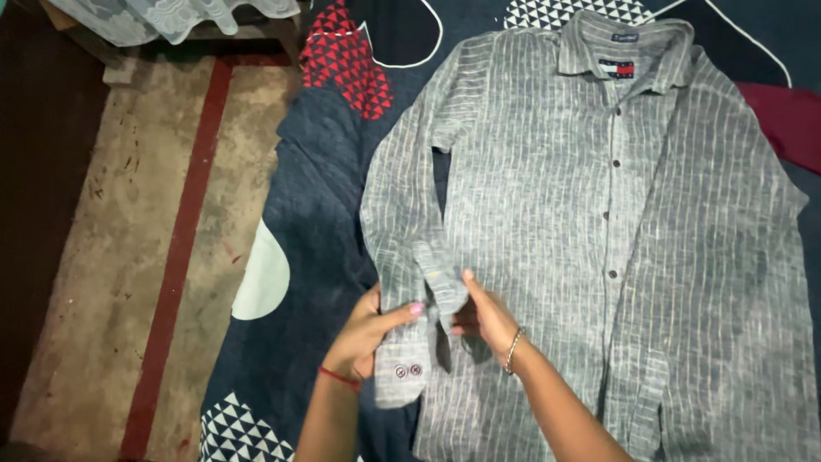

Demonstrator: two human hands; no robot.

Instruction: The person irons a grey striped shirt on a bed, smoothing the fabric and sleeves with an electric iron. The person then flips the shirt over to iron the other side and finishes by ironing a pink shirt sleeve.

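Grey striped shirt lies buttoned on a dark bedsheet. At six o'clock, left hand and right hand fingers pinch the sleeve cuff, mid-fold; it likely needs laying across the body.

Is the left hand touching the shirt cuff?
Touching. The head view shows the left hand with its thumb pressed over the cuff of the grey shirt.

Both forearms come up from the near edge, converging toward the middle. The left hand curls palm inward, its thumb stretched rightward with a pink nail – a red thread circles that wrist. The right hand lies close beside it, fingers pinched and bent, with a bracelet at its wrist.
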